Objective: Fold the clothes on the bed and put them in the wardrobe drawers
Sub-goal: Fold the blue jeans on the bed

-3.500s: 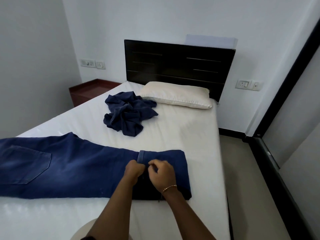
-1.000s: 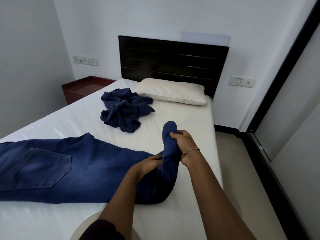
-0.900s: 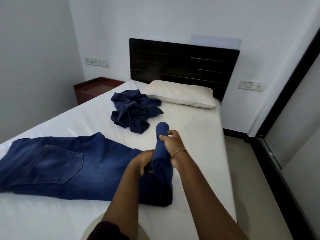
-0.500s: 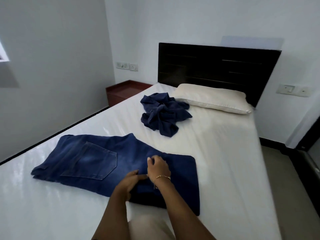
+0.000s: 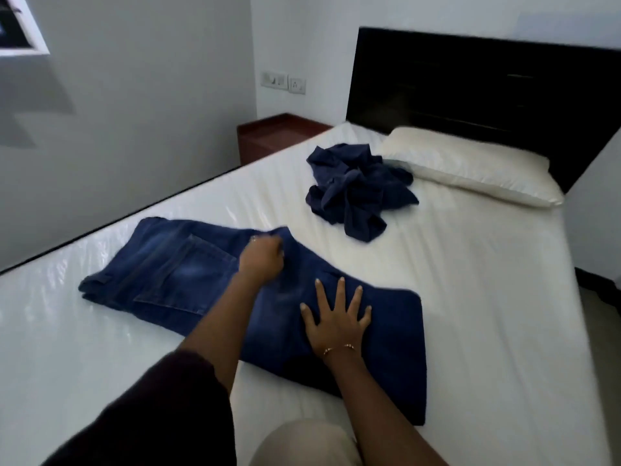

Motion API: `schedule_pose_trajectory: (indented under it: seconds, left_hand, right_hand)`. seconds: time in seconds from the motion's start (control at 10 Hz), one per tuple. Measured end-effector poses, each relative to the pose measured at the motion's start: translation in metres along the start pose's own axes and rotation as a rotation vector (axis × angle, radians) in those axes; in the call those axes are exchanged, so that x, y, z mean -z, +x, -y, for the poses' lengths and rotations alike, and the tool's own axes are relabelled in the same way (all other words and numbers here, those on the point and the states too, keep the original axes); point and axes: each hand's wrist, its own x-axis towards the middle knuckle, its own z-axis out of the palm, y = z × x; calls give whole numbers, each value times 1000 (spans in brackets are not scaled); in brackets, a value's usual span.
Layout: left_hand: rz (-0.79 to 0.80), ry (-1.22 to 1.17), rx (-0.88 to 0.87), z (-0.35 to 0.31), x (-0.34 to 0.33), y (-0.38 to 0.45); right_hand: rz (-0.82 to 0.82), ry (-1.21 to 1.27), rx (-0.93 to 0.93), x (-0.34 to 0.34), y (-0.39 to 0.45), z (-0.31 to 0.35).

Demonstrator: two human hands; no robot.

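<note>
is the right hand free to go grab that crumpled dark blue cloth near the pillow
Probably yes. The right hand lies flat and open on the jeans, holding nothing, and only bare sheet lies between it and the crumpled cloth. It sits well up the bed, so a lean is likely.

cream pillow (image 5: pixel 470 166) against black wooden headboard (image 5: pixel 487 85); reddish-brown bedside table (image 5: pixel 268 132) in corner; white wall switch plates (image 5: pixel 284 82) above it.

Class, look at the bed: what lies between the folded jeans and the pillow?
In the head view, a crumpled dark blue garment lies between the jeans and the pillow.
</note>
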Motion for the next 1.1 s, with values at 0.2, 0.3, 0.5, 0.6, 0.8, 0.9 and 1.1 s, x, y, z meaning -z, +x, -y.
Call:
schedule_pose_trajectory:
  seconds: [0.2,0.3,0.5,0.6,0.8,0.9,1.1]
  left_hand:
    - [189,220,-136,12,-23,61]
    - [346,146,-69,12,-36,86]
    - [444,142,-85,8,-34,97]
    - [351,214,-193,4,-27,88]
    - [-267,318,-634,20,-24,26]
    - [-196,455,-602,42,-43,-22]
    - [-37,363,-297,32,-48,-40]
  right_hand:
    - [-117,-20,-28,-28,0,-4]
    - [-181,-18,-9,-38,3,-9]
    - [-243,-64,8,-47,7,-14]
    - [-223,-57,2,-45,8,-15]
    - [-147,-49,-19,-32,4,-15]
    - [-170,-15,-6,-26,1,-11]
    - [-103,-142,185,-22,1,5]
